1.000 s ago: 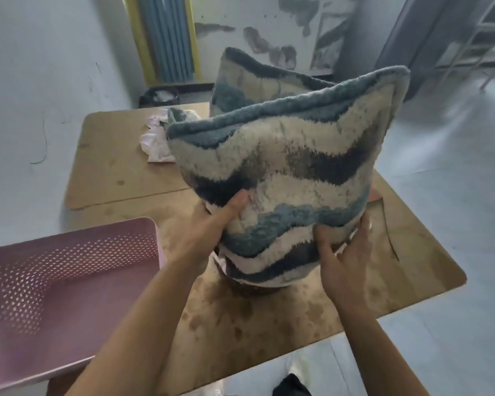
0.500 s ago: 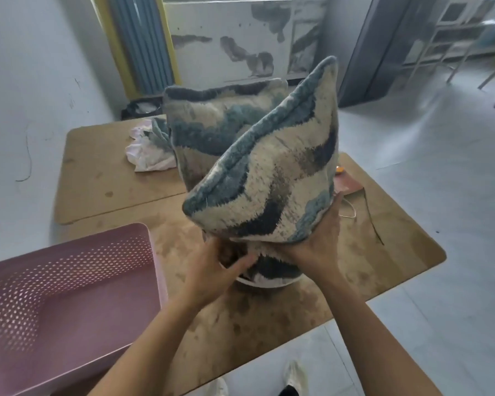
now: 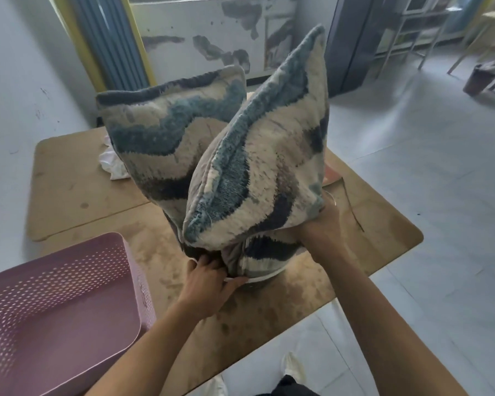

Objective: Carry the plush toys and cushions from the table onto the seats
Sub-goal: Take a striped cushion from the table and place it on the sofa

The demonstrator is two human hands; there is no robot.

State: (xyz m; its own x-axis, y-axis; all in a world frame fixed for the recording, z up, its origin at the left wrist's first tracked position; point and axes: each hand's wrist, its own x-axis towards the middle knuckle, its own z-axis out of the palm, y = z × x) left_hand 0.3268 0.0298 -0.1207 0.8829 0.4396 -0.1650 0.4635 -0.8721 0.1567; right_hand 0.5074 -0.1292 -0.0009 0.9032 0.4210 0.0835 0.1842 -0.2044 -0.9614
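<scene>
A stained wooden tabletop (image 3: 269, 304) stands on a pale tiled floor (image 3: 426, 167), a pink perforated basket (image 3: 60, 304) at its near left corner. Two wave-patterned blue-and-cream cushions stand upright above the tabletop: the front cushion (image 3: 269, 155) leans against the rear cushion (image 3: 169, 138). The right hand (image 3: 322, 227) has its grip clamped under the front cushion's lower right corner; the left hand (image 3: 209, 281) pinches the cushions' bunched bottom edges. White cloth (image 3: 113, 164) lies behind.
</scene>
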